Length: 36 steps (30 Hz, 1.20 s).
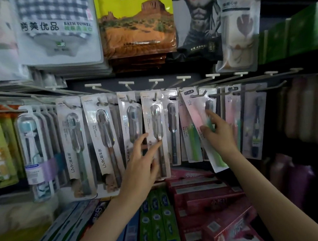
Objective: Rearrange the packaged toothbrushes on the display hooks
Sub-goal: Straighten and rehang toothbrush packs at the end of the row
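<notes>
A pink-and-white toothbrush pack [201, 129] with a green brush hangs tilted, its foot swung out, in the right hand's [217, 133] grip. Left of that grip, a clear-blister grey toothbrush pack [156, 133] hangs upright on its hook [155, 95], the left hand's [140, 164] fingers against it.

Pretty sure I'm in a shop: packaged toothbrushes [155, 133] on display hooks [156, 83], bagged bath towels [56, 29] above, toothpaste boxes [156, 219] stacked below.

Above me hang bagged bath towels [55, 28], a yellow cloth pack [136, 23] and a black towel pack [194, 19]. Below lie green boxes [156, 219] beside red boxes [205, 194].
</notes>
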Tool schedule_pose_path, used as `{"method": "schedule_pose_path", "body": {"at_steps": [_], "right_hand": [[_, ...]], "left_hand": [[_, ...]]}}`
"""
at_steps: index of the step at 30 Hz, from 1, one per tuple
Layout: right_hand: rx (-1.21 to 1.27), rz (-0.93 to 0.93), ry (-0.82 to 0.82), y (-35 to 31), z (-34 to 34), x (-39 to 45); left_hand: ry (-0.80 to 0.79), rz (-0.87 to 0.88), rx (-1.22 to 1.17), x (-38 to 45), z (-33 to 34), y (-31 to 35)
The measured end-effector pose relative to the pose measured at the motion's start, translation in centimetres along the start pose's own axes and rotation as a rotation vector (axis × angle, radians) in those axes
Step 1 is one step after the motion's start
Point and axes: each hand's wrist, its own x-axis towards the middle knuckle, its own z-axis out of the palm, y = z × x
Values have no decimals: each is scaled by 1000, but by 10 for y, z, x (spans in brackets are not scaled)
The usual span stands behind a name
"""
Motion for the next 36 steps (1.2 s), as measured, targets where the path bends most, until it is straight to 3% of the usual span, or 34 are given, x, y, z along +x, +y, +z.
{"method": "schedule_pose_path", "body": {"at_steps": [3,7,11,16,22,25,28,30,36], "right_hand": [[38,67,-7,6,12,-1],[-130,109,58,9,21,-4],[-117,-143,206,-4,30,-24],[5,-189,-177,-38,66,-48],[91,-30,-237,-31,71,-45],[148,-44,-271,-26,47,-40],[-14,-79,-83,-16,35,-30],[-125,-73,-43,-14,40,-25],[-83,87,-168,-22,67,-10]], "left_hand": [[34,-22,18,-3,0,-1],[71,-25,0,-8,-2,-10],[118,-20,-9,-15,-8,-17],[245,-26,64,-21,-18,-22],[301,-62,103,-21,-30,-23],[290,-51,69,-20,-28,-20],[254,31,111,-15,-20,-10],[209,133,219,-9,-14,-4],[27,225,493,20,-5,-5]]}}
